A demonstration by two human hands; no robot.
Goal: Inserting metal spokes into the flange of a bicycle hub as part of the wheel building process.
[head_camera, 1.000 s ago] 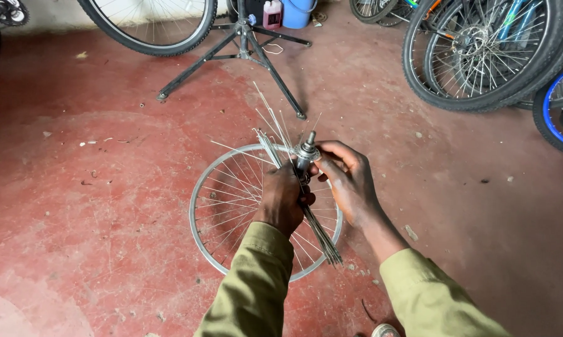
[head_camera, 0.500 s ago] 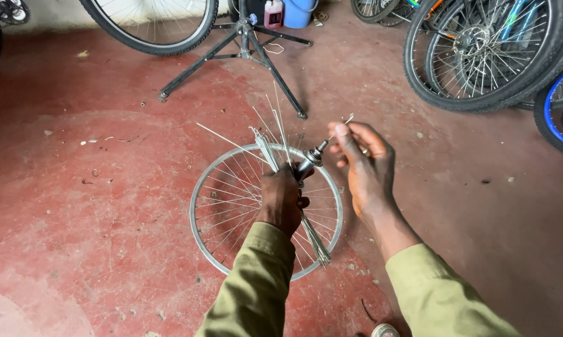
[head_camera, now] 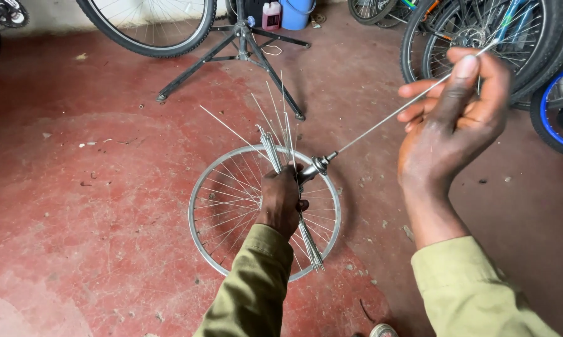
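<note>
So the left hand [head_camera: 281,201] is clenched around a bundle of loose spokes [head_camera: 275,148] plus a silver hub [head_camera: 314,167], held over a spoked rim [head_camera: 201,187] lying flat on the red floor [head_camera: 75,200], while the right hand [head_camera: 451,122] pinches one long spoke [head_camera: 387,118] whose far end sits in the hub.

black repair stand [head_camera: 244,47], blue bucket [head_camera: 296,12], pink bottle [head_camera: 271,15]

Worn red concrete floor [head_camera: 94,206], dusty and scuffed. Black repair stand [head_camera: 244,56] at the back, bicycle wheels [head_camera: 481,31] leaning right, blue bucket [head_camera: 296,12] beyond.
</note>
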